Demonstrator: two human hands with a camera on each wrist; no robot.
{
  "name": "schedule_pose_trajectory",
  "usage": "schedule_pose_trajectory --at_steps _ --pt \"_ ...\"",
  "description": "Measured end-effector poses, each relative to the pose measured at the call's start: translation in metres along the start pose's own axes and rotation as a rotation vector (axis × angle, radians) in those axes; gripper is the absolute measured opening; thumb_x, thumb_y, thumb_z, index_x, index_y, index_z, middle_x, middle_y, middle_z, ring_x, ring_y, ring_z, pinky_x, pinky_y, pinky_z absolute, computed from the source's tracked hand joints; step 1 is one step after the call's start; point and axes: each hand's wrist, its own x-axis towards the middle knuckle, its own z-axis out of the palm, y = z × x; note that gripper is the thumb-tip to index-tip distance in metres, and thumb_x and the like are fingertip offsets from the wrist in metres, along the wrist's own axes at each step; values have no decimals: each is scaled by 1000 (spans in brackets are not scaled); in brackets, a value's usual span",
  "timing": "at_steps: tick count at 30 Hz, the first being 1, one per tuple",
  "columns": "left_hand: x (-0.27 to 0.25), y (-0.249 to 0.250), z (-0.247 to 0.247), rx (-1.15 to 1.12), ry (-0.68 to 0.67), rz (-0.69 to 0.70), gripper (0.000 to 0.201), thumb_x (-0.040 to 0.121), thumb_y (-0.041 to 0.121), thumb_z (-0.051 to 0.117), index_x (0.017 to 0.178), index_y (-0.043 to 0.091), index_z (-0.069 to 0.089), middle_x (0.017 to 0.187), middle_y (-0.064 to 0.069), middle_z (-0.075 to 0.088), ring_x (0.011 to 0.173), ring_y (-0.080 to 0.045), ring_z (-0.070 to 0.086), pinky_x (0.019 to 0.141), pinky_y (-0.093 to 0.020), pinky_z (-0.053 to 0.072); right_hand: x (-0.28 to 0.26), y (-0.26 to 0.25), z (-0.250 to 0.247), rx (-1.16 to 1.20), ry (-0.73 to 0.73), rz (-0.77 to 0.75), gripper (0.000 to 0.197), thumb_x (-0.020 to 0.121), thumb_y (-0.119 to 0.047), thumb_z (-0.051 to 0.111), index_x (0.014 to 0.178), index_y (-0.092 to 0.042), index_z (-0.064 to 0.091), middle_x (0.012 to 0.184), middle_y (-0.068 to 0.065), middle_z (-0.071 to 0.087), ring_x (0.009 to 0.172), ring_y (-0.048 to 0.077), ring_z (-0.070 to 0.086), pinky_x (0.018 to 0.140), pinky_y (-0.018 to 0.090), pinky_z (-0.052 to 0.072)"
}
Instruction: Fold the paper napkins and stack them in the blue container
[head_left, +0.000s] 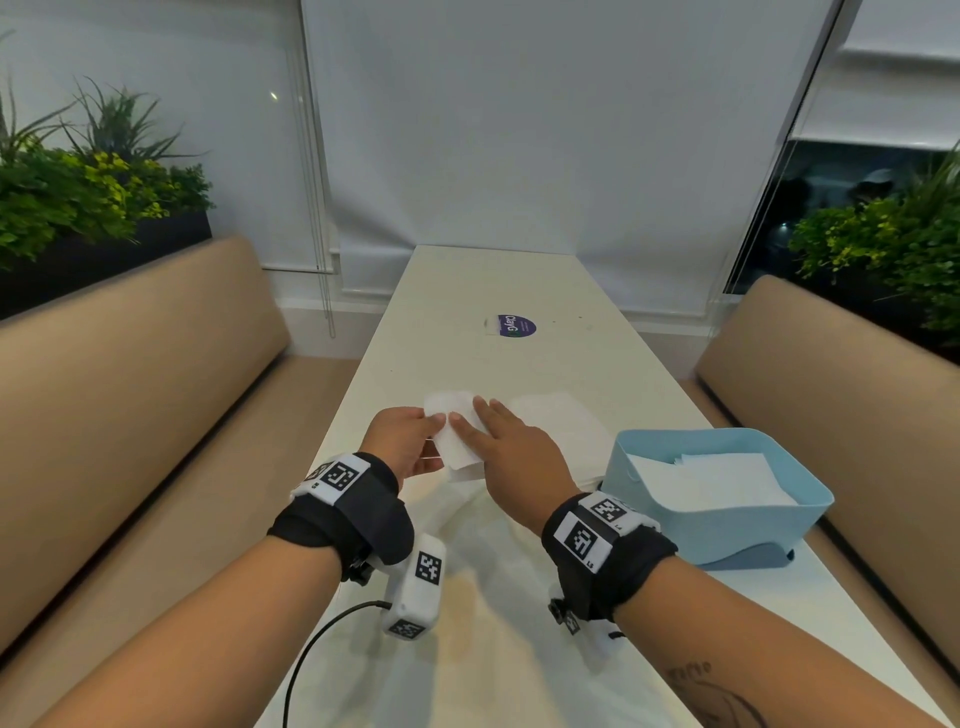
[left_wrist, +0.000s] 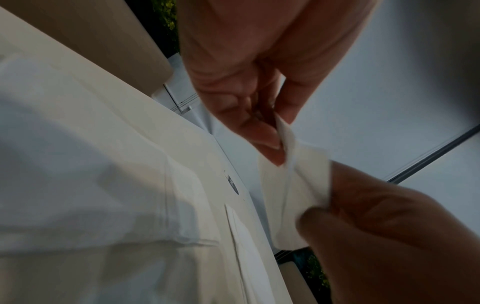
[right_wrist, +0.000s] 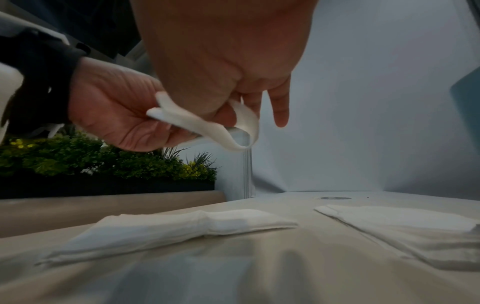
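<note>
One napkin (head_left: 457, 431) hangs half-folded in the air just above the bench (head_left: 519, 291), bent into a loose loop. The left hand (head_left: 402, 441) pinches its left edge with curled fingers. The right hand (head_left: 519, 457) grips the other side, thumb beneath and fingers laid along the top. For a clean fold, I judge the edges should meet flush before the crease is pressed, best flat on the bench. More napkins (head_left: 561, 415) lie just beside it, and the blue container (head_left: 727, 525), to the right, already holds some.
</note>
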Motion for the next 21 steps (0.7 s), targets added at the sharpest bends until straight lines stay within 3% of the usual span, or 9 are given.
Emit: schedule_pose_trajectory --at_steps 2,5,8,10,12,14,17,20,21 --pt "3 -1 -3 55 43 15 23 94 7 50 73 7 55 79 -9 59 70 -23 58 62 -31 51 -3 2 -1 67 6 17 62 92 -5 38 148 -27 26 158 3 14 146 20 12 110 35 26" --pt "6 1 -8 174 64 65 18 95 7 48 79 1 53 87 -13 56 81 -28 55 64 -31 51 -6 12 -1 452 164 252 48 86 -1 44 130 -19 56 146 2 41 137 19 31 110 30 26" --pt "3 5 -8 236 18 123 13 96 10 47 91 2 57 93 -13 58 85 -27 55 68 -31 51 0 20 -8 1043 305 531 38 89 -16 57 127 -14 54 128 5 55 117 18 50 98 29 38" --pt "-1 9 -5 235 -53 145 15 97 12 46 98 5 60 92 -8 62 84 -24 58 68 -30 51 5 20 -15 1346 217 593 57 81 -35 70 129 -14 48 121 2 57 109 18 54 91 32 42" --pt "-6 12 1 237 -109 163 17 97 12 45 102 8 61 89 -4 63 80 -19 59 65 -27 49 8 18 -20 1529 89 577 70 68 -44 78 123 -8 54 116 4 65 105 23 62 88 39 50" --pt "-9 15 5 259 -129 181 17 97 12 45 101 8 62 90 -4 64 80 -19 59 64 -26 49 7 15 -22 1650 67 525 57 70 -32 79 118 -5 61 111 12 69 103 30 65 90 45 53" --pt "-9 16 8 294 -119 199 18 98 12 45 100 7 62 93 -8 63 83 -23 59 66 -27 51 5 13 -23 1719 165 515 34 79 -11 72 110 -1 64 107 16 69 94 30 66 85 41 55" --pt "-9 15 6 296 -87 199 21 98 11 43 106 4 62 96 -9 63 83 -23 58 64 -27 51 3 16 -21 1597 246 515 7 87 -16 64 89 -9 64 91 8 68 80 23 63 73 36 53" --pt "-9 15 6 299 -76 197 22 98 11 43 108 3 61 97 -10 62 84 -24 58 65 -29 51 2 17 -22 1534 278 538 14 90 -19 62 78 -12 58 82 6 63 74 22 59 66 33 51"
